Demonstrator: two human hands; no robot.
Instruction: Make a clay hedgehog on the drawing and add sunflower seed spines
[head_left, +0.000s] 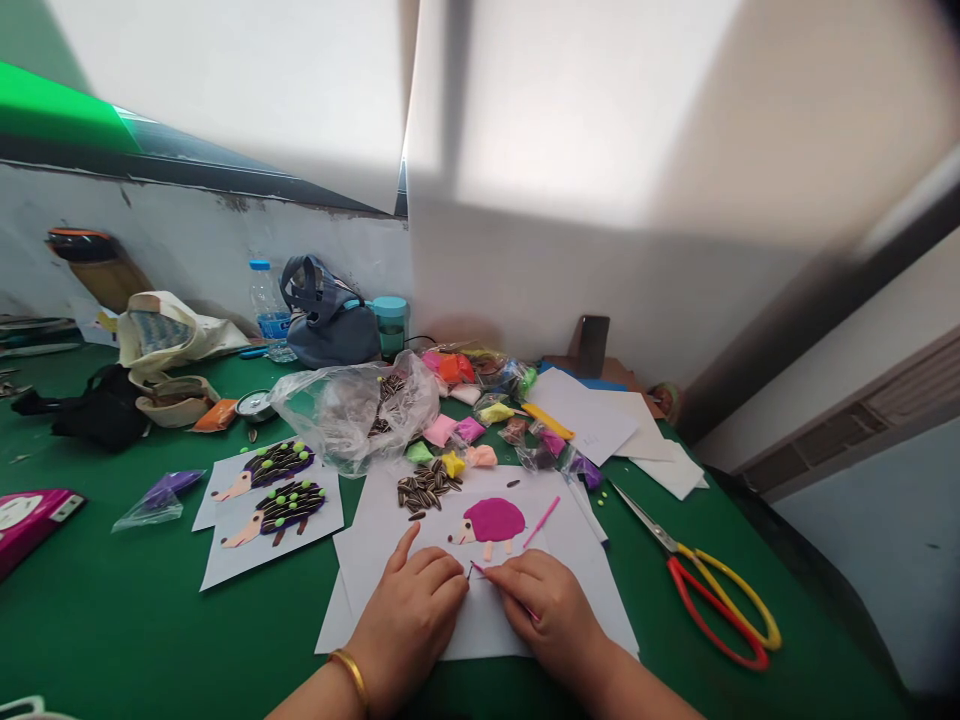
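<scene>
My right hand (551, 603) is closed round a thin pink modelling tool (478, 567), its tip low over the white paper (480, 630). By that tip is a tiny dark strip (470, 571), too small to make out well. My left hand (417, 598) rests on the paper with its index finger stretched out and the other fingers bent, beside the strip. Just beyond both hands lies a clay hedgehog (495, 521) with a magenta body and pale face and feet. A second pink stick (541, 521) lies right of it. Sunflower seeds (427, 487) are heaped behind my left hand.
Two finished-looking hedgehog pictures (274, 520) lie at left. Red-and-yellow-handled scissors (697, 575) are at right. A clear plastic bag (352, 410) and several clay packets (469, 428) stand behind the paper. Further back are a blue bag (330, 325), a bottle (268, 310) and a phone (593, 345).
</scene>
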